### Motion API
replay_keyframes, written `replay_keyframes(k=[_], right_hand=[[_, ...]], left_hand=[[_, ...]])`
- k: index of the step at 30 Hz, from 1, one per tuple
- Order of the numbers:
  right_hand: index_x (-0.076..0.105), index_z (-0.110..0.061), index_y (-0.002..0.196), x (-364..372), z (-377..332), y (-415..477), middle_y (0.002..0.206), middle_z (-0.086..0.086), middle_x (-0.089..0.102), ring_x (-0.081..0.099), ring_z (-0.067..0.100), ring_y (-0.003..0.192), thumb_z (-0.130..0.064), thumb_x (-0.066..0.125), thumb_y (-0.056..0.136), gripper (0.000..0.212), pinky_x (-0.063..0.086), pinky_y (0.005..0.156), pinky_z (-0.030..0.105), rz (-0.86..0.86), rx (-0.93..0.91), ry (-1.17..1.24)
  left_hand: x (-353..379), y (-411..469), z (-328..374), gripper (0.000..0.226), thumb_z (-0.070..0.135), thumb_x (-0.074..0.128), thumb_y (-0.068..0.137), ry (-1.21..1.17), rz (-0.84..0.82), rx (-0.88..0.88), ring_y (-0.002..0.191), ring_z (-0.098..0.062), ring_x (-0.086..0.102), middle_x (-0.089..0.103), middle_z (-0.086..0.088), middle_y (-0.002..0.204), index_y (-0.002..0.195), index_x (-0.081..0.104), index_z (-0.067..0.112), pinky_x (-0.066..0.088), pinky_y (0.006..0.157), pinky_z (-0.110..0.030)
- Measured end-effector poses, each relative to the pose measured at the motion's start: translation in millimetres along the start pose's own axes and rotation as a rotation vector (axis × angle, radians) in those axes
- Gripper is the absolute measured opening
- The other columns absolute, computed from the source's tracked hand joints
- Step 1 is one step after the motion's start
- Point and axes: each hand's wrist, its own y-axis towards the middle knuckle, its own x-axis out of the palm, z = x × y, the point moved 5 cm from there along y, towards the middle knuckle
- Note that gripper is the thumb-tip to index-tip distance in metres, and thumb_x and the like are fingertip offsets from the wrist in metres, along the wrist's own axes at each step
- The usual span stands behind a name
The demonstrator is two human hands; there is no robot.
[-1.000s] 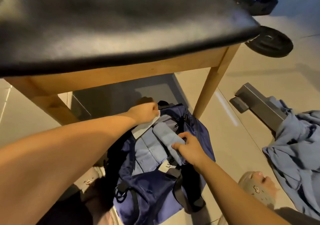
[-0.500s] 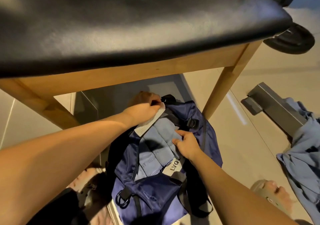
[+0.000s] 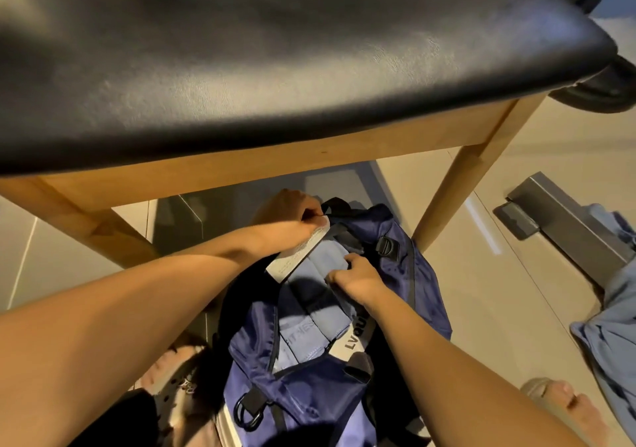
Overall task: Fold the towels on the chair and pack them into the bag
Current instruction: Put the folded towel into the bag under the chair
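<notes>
1. Bag (image 3: 309, 398): navy, on the floor (image 3: 481, 309) under the chair (image 3: 275, 50), mouth open.
2. Left hand (image 3: 292, 221): fingers curled, pinching the bag's far rim at its pale edge.
3. Right hand (image 3: 358, 276): fingers curled into the folded blue towel (image 3: 320, 295), which sits inside the bag's mouth.
4. Blue cloth (image 3: 612, 340): heaped on the floor, well to the right of the bag.

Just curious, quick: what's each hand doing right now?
Left hand: grips the white flap of the bag.
Right hand: grips the towel inside it.
</notes>
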Motion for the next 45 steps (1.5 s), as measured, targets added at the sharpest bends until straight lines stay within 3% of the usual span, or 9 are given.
replay_keyframes(k=[5,11,15,25,30,32,39,42,45], right_hand=[[0.056,-0.004,0.139,1.6,-10.6,1.9,0.130,0.015,0.065,0.063,0.032,0.114,-0.017,0.073,0.087,0.056,0.052,0.097,0.036,0.007,-0.021,-0.004],[0.056,-0.016,0.126,-22.9,-16.5,-32.1,0.113,0.008,0.066,0.061,0.023,0.098,-0.007,0.064,0.095,0.033,0.051,0.073,0.027,-0.092,-0.079,0.118],[0.067,-0.008,0.122,-34.9,-7.0,-32.5,0.116,0.017,0.072,0.070,0.033,0.104,-0.003,0.064,0.095,0.028,0.056,0.091,0.044,-0.196,-0.028,0.367],[0.068,-0.011,0.126,-24.6,1.4,-37.3,0.099,0.011,0.074,0.071,0.023,0.081,0.001,0.053,0.094,0.037,0.056,0.070,0.032,-0.466,0.064,0.684],[0.067,-0.006,0.130,-37.7,18.5,-39.8,0.118,0.018,0.070,0.066,0.034,0.104,0.000,0.057,0.087,0.044,0.052,0.090,0.042,-0.485,0.099,0.870],[0.066,-0.005,0.129,-26.4,25.4,-27.8,0.124,0.019,0.068,0.064,0.036,0.111,0.001,0.059,0.089,0.042,0.051,0.098,0.045,-0.424,0.148,0.801],[0.066,-0.004,0.118,-18.2,27.5,-6.5,0.111,0.016,0.069,0.064,0.027,0.091,0.010,0.054,0.092,0.031,0.052,0.075,0.032,-0.143,0.124,0.300],[0.067,-0.008,0.117,-25.7,20.2,-13.6,0.105,0.013,0.072,0.067,0.029,0.087,0.007,0.054,0.093,0.031,0.055,0.073,0.034,-0.199,0.109,0.400],[0.067,-0.006,0.122,-35.7,18.2,-20.9,0.107,0.016,0.072,0.069,0.030,0.088,0.003,0.055,0.092,0.034,0.057,0.075,0.037,-0.271,0.111,0.590]], left_hand=[[3.8,7.1,-2.5,0.016,0.025,0.067,0.094,-0.024,-0.013,0.050,0.070,-0.014,0.063,0.070,0.002,0.076,0.082,0.074,0.017,0.052,0.068,-0.032],[-3.7,15.8,-10.5,0.012,0.024,0.071,0.093,-0.015,0.070,0.083,0.075,-0.016,0.065,0.075,-0.002,0.086,0.091,0.078,0.014,0.053,0.075,-0.034],[-7.0,16.4,-13.7,0.009,0.020,0.072,0.093,-0.037,0.105,0.080,0.072,-0.012,0.061,0.073,0.001,0.084,0.089,0.077,0.014,0.049,0.073,-0.029],[-9.4,20.0,-21.8,0.013,0.022,0.068,0.096,-0.057,0.077,0.051,0.074,-0.012,0.061,0.074,0.001,0.090,0.095,0.077,0.014,0.043,0.072,-0.026],[-10.2,22.8,-24.9,0.017,0.024,0.064,0.099,-0.061,0.062,0.025,0.075,-0.010,0.057,0.072,0.001,0.094,0.102,0.076,0.012,0.036,0.061,-0.015],[-11.1,22.5,-24.1,0.016,0.022,0.065,0.099,-0.059,0.060,0.048,0.076,-0.011,0.057,0.074,-0.002,0.097,0.102,0.076,0.011,0.033,0.061,-0.012],[-7.6,15.6,-12.7,0.012,0.023,0.064,0.097,0.111,0.083,0.138,0.077,-0.014,0.055,0.066,0.000,0.087,0.089,0.069,0.014,0.034,0.070,-0.027],[-1.0,13.1,-10.7,0.018,0.029,0.071,0.089,0.171,-0.026,0.114,0.071,-0.015,0.055,0.060,0.004,0.079,0.080,0.057,0.022,0.037,0.066,-0.030],[2.8,12.0,-12.7,0.011,0.025,0.071,0.090,0.237,-0.097,0.059,0.078,-0.020,0.064,0.068,0.000,0.085,0.099,0.068,0.019,0.052,0.074,-0.034]])
